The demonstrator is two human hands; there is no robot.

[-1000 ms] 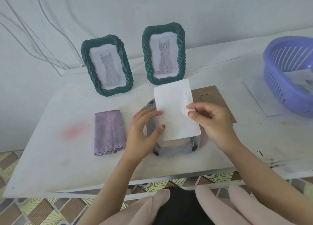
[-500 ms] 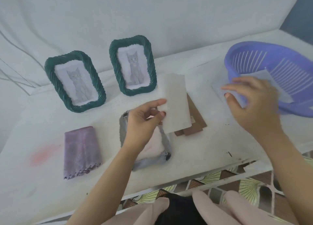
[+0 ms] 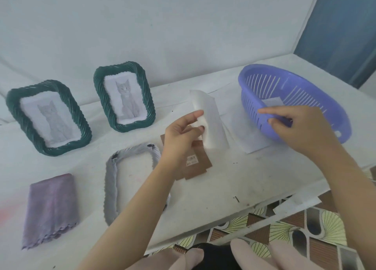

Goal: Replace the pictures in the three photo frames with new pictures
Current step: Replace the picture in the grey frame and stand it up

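Two hands raised. Left hand (image 3: 179,135): thumb and fingers pinch white sheet (image 3: 212,125), brown backing board (image 3: 196,167) beneath them. Right hand (image 3: 299,129): fingers loosely apart at purple basket (image 3: 317,90) wall, contact unclear.

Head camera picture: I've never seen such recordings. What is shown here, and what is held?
No machine: the grips are a person's bare hands, filmed from a camera worn on the head. On the table stand a green frame and a second green frame, both with cat pictures; a grey frame, brown backing board and purple cloth lie flat. The left grip pinches a white sheet. The right grip is at the purple basket's rim; whether it holds it is unclear.
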